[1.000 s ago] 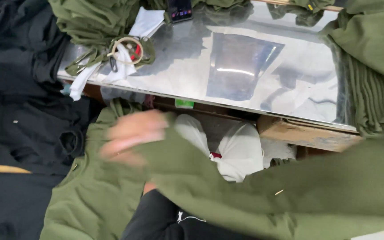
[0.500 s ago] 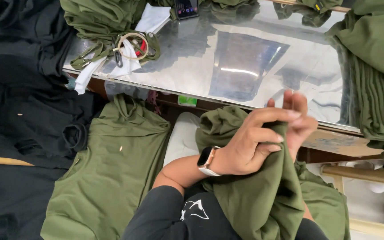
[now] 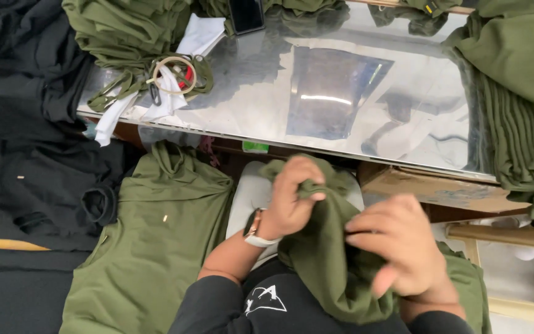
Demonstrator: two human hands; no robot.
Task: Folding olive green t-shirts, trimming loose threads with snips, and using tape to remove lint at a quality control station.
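Observation:
An olive green garment point(image 3: 322, 260) is bunched in front of my chest, below the edge of a shiny metal table point(image 3: 267, 93). My left hand point(image 3: 295, 198), with a watch on the wrist, pinches the top of the bunched fabric. My right hand point(image 3: 403, 244) grips the same garment lower down on its right side. A second olive green garment point(image 3: 156, 247) lies spread flat to the left of my arms.
Piles of olive green garments lie at the table's back left point(image 3: 118, 31) and right point(image 3: 514, 93). A phone point(image 3: 245, 13), white cloth point(image 3: 200, 36) and a ring point(image 3: 174, 74) rest on the table. Black garments point(image 3: 26, 142) cover the left side.
The garment has come in from an outstretched hold to a tight bunch before my chest. My right hand has moved down onto its right side; my left hand now pinches the top.

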